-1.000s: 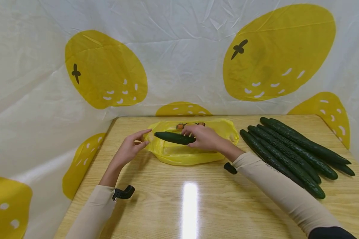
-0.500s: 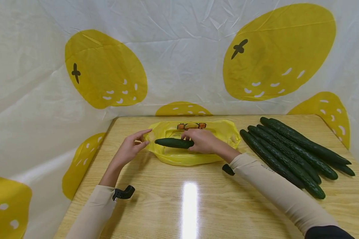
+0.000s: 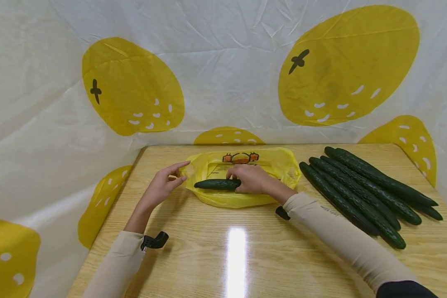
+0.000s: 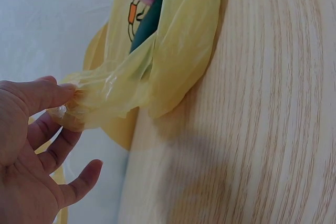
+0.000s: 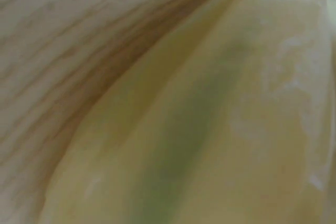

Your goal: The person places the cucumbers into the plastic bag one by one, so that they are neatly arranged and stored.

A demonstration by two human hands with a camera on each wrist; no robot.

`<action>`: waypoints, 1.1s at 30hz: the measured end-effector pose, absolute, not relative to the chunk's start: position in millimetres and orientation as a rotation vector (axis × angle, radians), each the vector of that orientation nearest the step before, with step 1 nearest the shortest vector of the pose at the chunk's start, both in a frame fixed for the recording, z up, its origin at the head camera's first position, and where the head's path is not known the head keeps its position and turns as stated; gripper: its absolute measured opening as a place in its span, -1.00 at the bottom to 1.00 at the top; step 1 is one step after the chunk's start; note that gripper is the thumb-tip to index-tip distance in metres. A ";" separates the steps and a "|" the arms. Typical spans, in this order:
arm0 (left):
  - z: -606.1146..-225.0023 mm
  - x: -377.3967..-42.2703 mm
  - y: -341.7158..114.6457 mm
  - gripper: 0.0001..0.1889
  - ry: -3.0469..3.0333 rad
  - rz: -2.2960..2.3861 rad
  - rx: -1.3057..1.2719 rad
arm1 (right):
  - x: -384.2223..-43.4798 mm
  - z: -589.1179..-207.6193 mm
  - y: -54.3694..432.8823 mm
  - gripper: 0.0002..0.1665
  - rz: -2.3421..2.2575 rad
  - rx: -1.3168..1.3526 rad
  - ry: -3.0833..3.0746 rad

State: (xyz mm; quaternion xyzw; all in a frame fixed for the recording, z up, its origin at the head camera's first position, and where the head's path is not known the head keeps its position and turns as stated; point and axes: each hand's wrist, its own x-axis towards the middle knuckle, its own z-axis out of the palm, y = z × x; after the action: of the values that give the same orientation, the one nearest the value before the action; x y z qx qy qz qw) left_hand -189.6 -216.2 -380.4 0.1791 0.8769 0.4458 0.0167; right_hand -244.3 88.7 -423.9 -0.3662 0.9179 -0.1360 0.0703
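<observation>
A yellow plastic bag [image 3: 231,201] lies with its mouth spread on the wooden table, an orange and black print on its far side. My right hand [image 3: 251,179] grips a dark green cucumber [image 3: 216,184] down in the bag's mouth, the cucumber's free end pointing left. Through the bag's wall in the right wrist view a blurred green shape shows. At the bag's left end my left hand [image 4: 37,145] pinches the gathered plastic between thumb and fingers, its little finger held away.
Several long cucumbers [image 3: 357,190] lie side by side on the right of the table [image 3: 193,256], partly under the right sleeve [image 3: 342,236]. A white sheet [image 3: 223,82] with yellow fruit prints hangs behind and at the left.
My right hand has lowered the cucumber into the bag's mouth, toward its near side. The left hand keeps its place at the bag's left end.
</observation>
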 end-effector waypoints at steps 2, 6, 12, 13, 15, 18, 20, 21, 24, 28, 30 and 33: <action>-380.5 -189.1 -216.1 -0.49 2.728 1.386 0.557 | -243.8 -424.0 88.2 -0.50 -0.392 -1.106 2.767; -380.6 -188.8 -215.5 -0.49 2.731 1.386 0.569 | -243.0 -421.2 89.6 -0.53 -0.401 -1.113 2.739; -383.3 -191.2 -216.2 -0.49 2.736 1.375 0.578 | -243.0 -411.1 99.7 -0.61 -0.468 -1.105 2.616; -386.1 -193.1 -217.4 -0.49 2.737 1.373 0.576 | -242.9 -409.6 101.9 -0.61 -0.457 -1.096 2.601; -393.8 -197.7 -220.8 -0.48 2.740 1.371 0.567 | -242.5 -407.7 106.2 -0.60 -0.422 -1.076 2.581; -406.1 -204.5 -225.8 -0.47 2.753 1.366 0.569 | -241.5 -406.7 110.6 -0.57 -0.363 -1.053 2.573; -411.0 -207.5 -228.7 -0.47 2.758 1.366 0.578 | -241.2 -407.5 111.7 -0.56 -0.347 -1.048 2.573; -412.2 -208.3 -229.6 -0.47 2.759 1.367 0.585 | -241.0 -408.0 111.9 -0.56 -0.342 -1.052 2.576; -412.9 -209.1 -231.2 -0.47 2.759 1.368 0.600 | -240.5 -409.8 111.6 -0.55 -0.325 -1.074 2.593; -410.6 -208.6 -231.2 -0.48 2.766 1.359 0.611 | -240.1 -411.1 110.9 -0.55 -0.298 -1.128 2.630; -409.3 -208.7 -230.7 -0.48 2.771 1.351 0.615 | -240.0 -411.4 111.0 -0.55 -0.293 -1.146 2.642; -407.2 -208.8 -229.4 -0.48 2.772 1.349 0.616 | -239.9 -411.6 111.2 -0.55 -0.296 -1.152 2.645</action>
State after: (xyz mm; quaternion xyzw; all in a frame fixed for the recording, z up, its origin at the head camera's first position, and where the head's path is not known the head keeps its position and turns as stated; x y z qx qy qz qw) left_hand -208.8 -229.4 -407.2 0.1960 0.8818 0.4290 -0.0011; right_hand -239.9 111.2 -411.6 -0.3944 0.9053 -0.1014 0.1205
